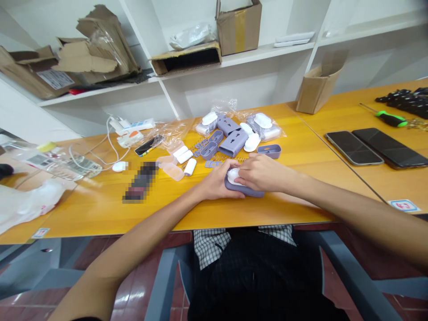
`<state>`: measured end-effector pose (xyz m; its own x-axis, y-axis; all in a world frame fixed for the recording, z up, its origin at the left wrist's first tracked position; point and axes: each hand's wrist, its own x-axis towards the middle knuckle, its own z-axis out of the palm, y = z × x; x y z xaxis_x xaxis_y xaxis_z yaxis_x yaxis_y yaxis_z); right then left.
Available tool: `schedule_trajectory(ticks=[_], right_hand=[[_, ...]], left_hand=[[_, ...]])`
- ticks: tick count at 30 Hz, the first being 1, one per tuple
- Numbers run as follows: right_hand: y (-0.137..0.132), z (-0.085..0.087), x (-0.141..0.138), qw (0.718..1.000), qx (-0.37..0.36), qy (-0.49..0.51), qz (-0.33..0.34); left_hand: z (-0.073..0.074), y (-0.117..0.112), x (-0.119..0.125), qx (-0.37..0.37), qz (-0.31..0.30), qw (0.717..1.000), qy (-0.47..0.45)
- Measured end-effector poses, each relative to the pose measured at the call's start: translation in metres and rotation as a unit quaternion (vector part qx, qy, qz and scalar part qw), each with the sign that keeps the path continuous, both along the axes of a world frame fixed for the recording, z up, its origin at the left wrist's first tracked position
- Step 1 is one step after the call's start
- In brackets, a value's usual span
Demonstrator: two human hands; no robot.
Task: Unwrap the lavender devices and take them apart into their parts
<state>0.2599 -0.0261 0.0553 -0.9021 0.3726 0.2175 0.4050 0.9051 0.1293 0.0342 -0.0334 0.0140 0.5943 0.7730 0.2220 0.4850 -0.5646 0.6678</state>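
My left hand (216,182) is wrapped round the left end of a purple plastic housing (249,191) lying low over the table near its front edge. A white oval part (233,176) sits in the housing's near-left end. With bent fingers closed together, my right hand (261,173) grips at this white part; its fingertips partly hide it. Just beyond my hands lie slotted purple housings (234,141), purple oval rings (209,150), another purple shell (269,151), coil springs (219,157) and white oval caps (252,142). White cylinders (190,167) rest by translucent peach covers (174,171).
Bagged parts (265,125) lie at the back, before shelves with cardboard boxes (239,26). Two phones (354,148) and a green-black screwdriver (391,118) are on the right. White cables (112,142) and a clear plastic package (60,162) occupy the left. Chair arms (167,281) flank my lap.
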Motion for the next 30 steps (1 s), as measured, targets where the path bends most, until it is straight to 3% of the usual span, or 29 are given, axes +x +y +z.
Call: schedule_trajectory(ticks=[3,10,22,25,30], right_hand=[[0.004,-0.004,0.004,1.0,0.007,0.01,0.022],[0.017,-0.006,0.01,0.999,-0.05,0.011,0.018],[0.006,-0.011,0.013,1.0,-0.011,-0.011,0.027],[0.002,-0.013,0.013,0.999,0.0,-0.018,0.035],[0.01,-0.012,0.019,0.997,-0.044,0.032,0.051]], left_hand=[[-0.001,-0.002,0.002,0.006,0.028,0.999,0.017],[0.0,-0.005,0.005,0.011,0.072,0.997,0.025],[-0.003,-0.014,0.007,0.033,0.059,0.998,0.011],[-0.004,-0.015,0.008,0.039,0.031,0.999,0.015],[-0.003,-0.016,0.012,0.042,0.053,0.998,0.014]])
